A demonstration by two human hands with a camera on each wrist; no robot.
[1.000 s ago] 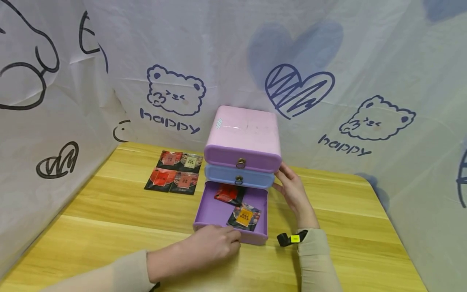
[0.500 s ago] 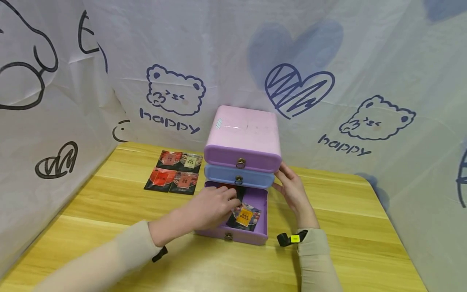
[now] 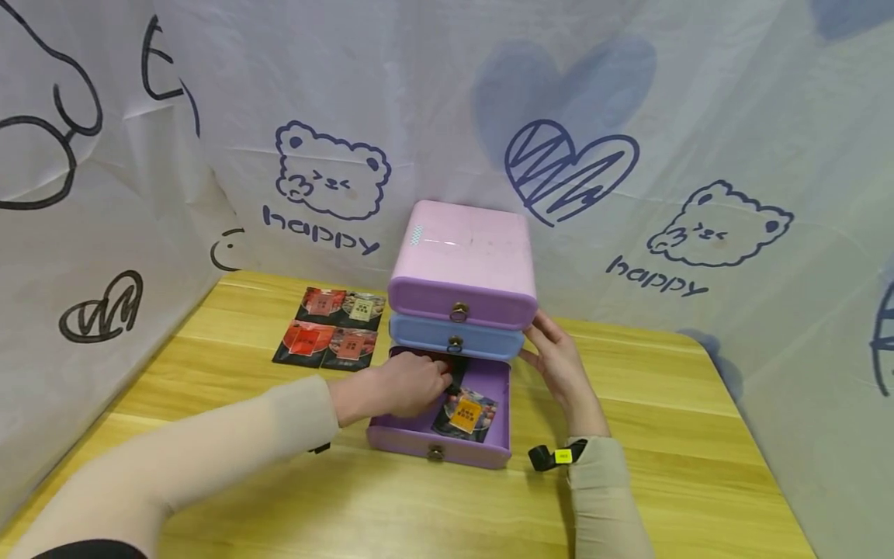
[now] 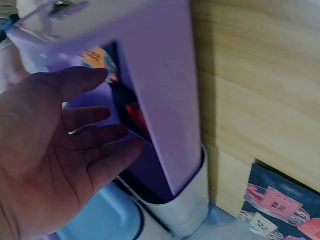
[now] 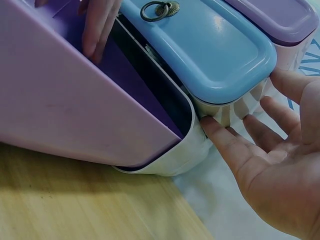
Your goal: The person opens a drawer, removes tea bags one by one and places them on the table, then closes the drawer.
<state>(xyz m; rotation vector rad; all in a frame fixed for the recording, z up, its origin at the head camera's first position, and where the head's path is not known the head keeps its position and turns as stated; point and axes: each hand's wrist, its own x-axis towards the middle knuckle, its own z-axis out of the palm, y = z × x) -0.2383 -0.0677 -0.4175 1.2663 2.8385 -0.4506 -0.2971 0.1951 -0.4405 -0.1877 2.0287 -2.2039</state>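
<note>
My left hand (image 3: 405,384) reaches into the pulled-out bottom purple drawer (image 3: 401,442). In the left wrist view its fingers are loosely spread, and a black-and-red packet (image 4: 135,114) shows past the fingertips; whether they touch it is unclear. In the head view that packet is mostly hidden behind the hand. A packet with an orange label (image 3: 466,416) lies nearer the drawer's front. My right hand (image 3: 562,369) rests its fingertips against the right side of the pink drawer chest (image 3: 464,248), beside the closed blue drawer (image 3: 419,332). Those fingers are extended and grasp nothing.
Several black-and-red packets (image 3: 328,328) lie in a block on the wooden table (image 3: 698,435), left of the chest. The closed top purple drawer (image 3: 426,299) sits above the blue one. A white printed sheet (image 3: 447,101) hangs close behind the chest.
My left hand has left the bottom drawer's front and moved up and back into the drawer, over the red packet. My right hand has stayed at the chest's side.
</note>
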